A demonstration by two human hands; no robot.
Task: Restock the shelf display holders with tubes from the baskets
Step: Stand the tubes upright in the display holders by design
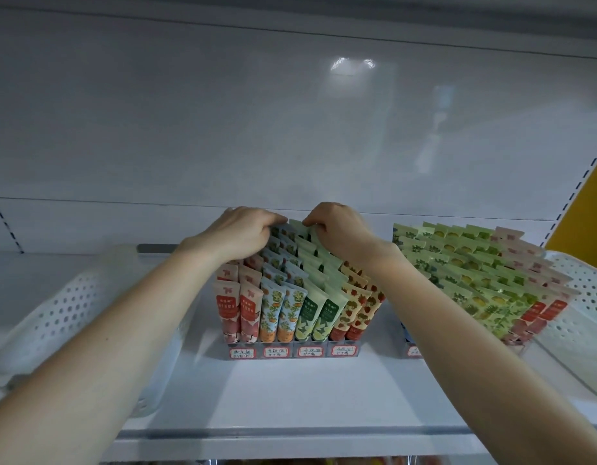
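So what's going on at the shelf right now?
A person has both hands at the back of the middle display holder. The left hand curls over the tops of the back-row tubes; the right hand pinches the top of a pale green tube. This holder and the second holder beside it look nearly full. A left basket and a right basket flank them.

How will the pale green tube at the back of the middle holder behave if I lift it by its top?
Probably light and slightly floppy: the pale green tube, pinched by the right hand, ends in a thin flat crimp. Its smooth skin may slip. Closely packed neighbouring tubes could drag up with it.
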